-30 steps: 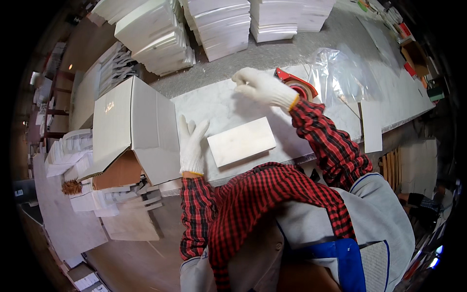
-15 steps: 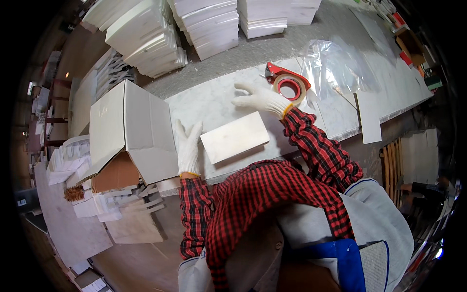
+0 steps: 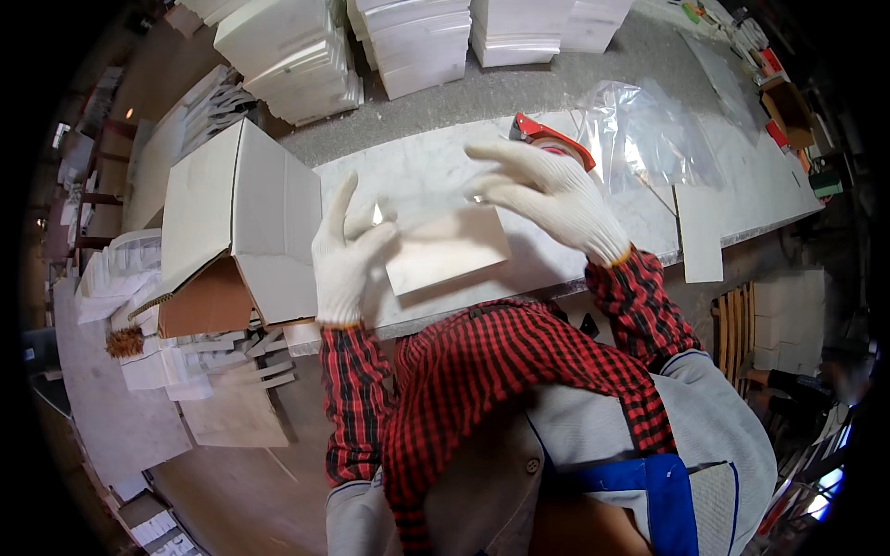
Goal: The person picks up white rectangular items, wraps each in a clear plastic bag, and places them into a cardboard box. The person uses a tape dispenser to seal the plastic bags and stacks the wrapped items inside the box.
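Observation:
Both my hands wear white knitted gloves and are raised over the pale worktop. Between them stretches a see-through strip (image 3: 425,208), like clear tape or film, shining at both ends. My left hand (image 3: 349,255) pinches its left end, with one finger pointing up. My right hand (image 3: 547,190) has the other end at its fingertips. Below the strip lies a white rectangular block or stack of tiles (image 3: 450,252) on the worktop. Behind my right hand is a red tape dispenser (image 3: 579,151), partly covered by the glove.
An open cardboard box (image 3: 278,222) stands left of my left hand. Several stacks of white slabs (image 3: 413,46) line the far side. A clear plastic bag (image 3: 640,139) lies to the right, near a white strip of board (image 3: 697,236) overhanging the worktop's edge (image 3: 769,222).
Both hands have lifted from beside the white block, the right one coming nearer and partly covering the tape dispenser. A clear strip now shows between them. The view has shifted slightly.

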The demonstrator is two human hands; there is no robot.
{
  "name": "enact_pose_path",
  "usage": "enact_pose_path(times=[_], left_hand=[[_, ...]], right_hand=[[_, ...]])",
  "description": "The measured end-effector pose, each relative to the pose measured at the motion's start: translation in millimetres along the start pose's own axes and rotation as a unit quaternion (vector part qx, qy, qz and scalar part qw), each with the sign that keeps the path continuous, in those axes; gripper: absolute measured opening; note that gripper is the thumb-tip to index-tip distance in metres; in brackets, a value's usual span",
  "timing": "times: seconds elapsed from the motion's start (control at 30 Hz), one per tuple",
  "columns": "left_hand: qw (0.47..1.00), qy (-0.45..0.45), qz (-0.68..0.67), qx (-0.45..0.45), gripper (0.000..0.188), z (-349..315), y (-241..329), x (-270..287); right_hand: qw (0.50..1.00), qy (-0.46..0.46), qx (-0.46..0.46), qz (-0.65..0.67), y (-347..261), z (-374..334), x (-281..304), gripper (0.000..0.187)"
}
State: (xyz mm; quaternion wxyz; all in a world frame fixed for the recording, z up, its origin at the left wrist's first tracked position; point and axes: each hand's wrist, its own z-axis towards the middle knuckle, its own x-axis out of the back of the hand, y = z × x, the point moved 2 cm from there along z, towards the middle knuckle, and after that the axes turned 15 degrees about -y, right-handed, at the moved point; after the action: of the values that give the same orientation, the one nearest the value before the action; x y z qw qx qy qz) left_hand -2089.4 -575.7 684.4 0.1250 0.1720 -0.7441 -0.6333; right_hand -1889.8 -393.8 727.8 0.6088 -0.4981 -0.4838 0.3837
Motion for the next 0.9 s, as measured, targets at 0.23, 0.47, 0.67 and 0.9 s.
enact_pose_path(times=[0.23, 0.47, 0.67, 0.9], left_hand=[[0.991, 0.117, 0.058, -0.04, 0.059, -88, -64, -14], [0.915, 0.171, 0.33, -0.159, 0.052, -100, -66, -3], [0.974, 0.063, 0.166, 0.142, 0.075, -87, -9, -25], [0.989, 0.089, 0.086, 0.08, 0.08, -66, -6, -31]], right_hand=[[0.957, -0.006, 0.114, -0.267, 39, -64, -41, 0.029], [0.971, -0.057, 0.121, -0.197, 83, -77, -59, 0.034], [0.894, -0.067, 0.204, -0.394, 39, -64, -52, 0.027], [0.878, -0.06, 0.193, -0.434, 40, -59, -51, 0.022]])
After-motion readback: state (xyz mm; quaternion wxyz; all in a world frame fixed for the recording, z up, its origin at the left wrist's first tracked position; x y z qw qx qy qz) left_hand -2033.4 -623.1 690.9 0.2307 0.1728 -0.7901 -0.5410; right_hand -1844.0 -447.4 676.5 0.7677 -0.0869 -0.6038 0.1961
